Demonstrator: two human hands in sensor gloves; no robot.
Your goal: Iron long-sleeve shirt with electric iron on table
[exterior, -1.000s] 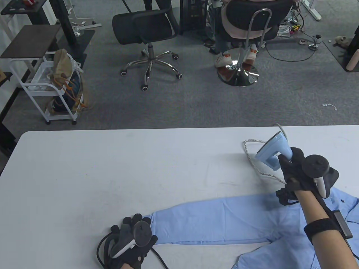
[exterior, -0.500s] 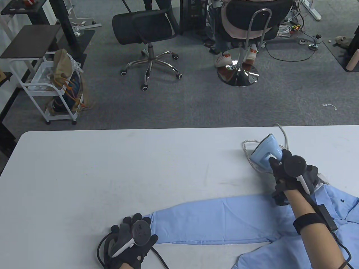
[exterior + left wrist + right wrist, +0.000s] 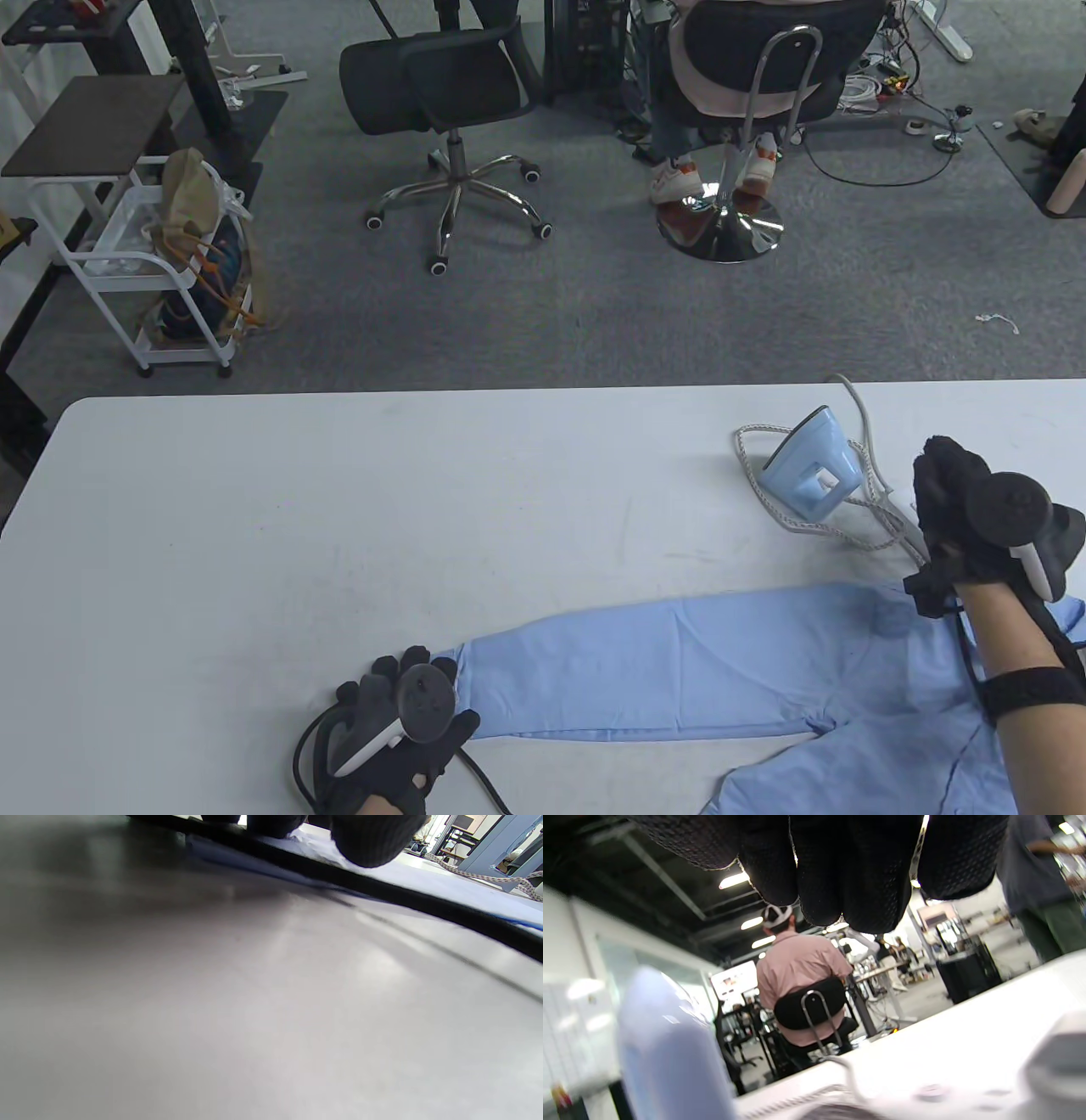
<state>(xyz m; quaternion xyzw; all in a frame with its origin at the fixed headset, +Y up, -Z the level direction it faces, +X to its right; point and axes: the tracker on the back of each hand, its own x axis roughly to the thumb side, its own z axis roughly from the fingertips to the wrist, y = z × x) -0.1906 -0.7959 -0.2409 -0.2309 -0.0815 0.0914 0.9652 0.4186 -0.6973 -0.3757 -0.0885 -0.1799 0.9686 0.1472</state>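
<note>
Two gloved hands over the table, neither holding anything.

The left hand (image 3: 399, 734) lies flat at the near edge, fingers spread and straight. The right hand (image 3: 967, 518) hovers raised, forearm slanting in from the lower right, its fingers (image 3: 848, 870) hanging loosely curled together.

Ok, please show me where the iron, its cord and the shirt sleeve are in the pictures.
iron (image 3: 810, 475), table view, on its light blue body.
cord (image 3: 745, 441), table view, on the loop left of the iron.
shirt sleeve (image 3: 645, 671), table view, on the middle of the sleeve.
</note>
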